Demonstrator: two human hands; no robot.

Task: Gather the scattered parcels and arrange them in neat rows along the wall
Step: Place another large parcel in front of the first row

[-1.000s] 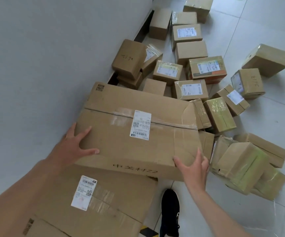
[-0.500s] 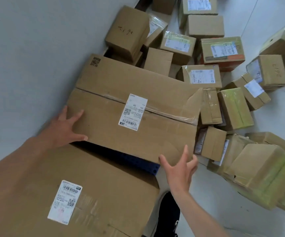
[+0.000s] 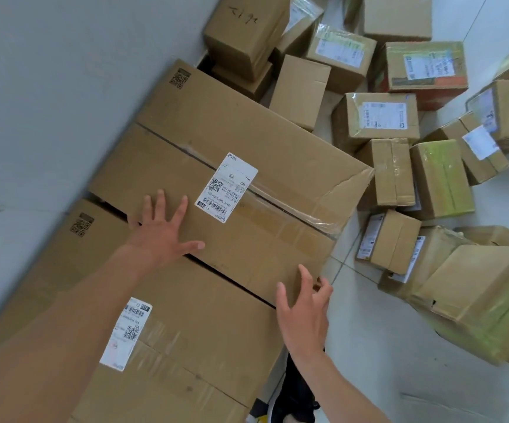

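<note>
So the spot is a pale tiled floor running along a plain grey wall on the left, and cardboard is everywhere.

Biggest thing in view is the large flat parcel, lying against the wall with its long side along it. It has a white shipping label stuck over a clear-taped seam and a printed QR mark at the far corner. Right behind it, nearer to the camera, sits a second big parcel of about the same size, also against the wall, with its own white label. The two are almost touching, just a dark gap between them.

On the right there's a chunky box wrapped in greenish tape, tilted and lying on other boxes. Further out is a jumble of smaller parcels, some upright, some tipped, leaning on each other. One with an orange-red band sits in the far part of the pile, and a box with handwriting on it is stacked on another right by the wall.

The left hand is spread flat, fingers wide, resting on top of the large flat parcel near its near edge. The right hand is open too, fingers loosely curled at the parcel's near right corner, not gripping anything.

A dark shoe pokes in at the bottom.
</note>
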